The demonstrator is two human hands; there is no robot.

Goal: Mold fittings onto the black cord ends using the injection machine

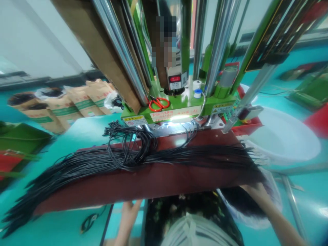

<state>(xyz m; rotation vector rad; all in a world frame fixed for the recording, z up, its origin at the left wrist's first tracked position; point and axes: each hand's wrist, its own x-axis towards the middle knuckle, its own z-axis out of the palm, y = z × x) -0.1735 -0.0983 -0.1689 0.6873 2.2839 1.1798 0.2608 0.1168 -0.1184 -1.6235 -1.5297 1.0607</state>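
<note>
Black cables [77,164] lie on dark red board [143,184]. At 12 o'clock is green machine base [217,106] with orange scissors [159,104]; at 10 o'clock, tan sacks [77,102] have green bands.

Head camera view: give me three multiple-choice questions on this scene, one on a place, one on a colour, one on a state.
1. Where are the scissors? A on the green machine base; B in the white basin; C on the paper sacks.
2. What colour are the cables? A red; B black; C white.
3. How do the cables lie on the dark red board? A wound on a spool; B sealed in a bag; C in a loose, spread bundle.

1 A, the scissors lie on the green base.
2 B, the strands show black.
3 C, the strands fan across the board beneath a tangled loop.
</note>
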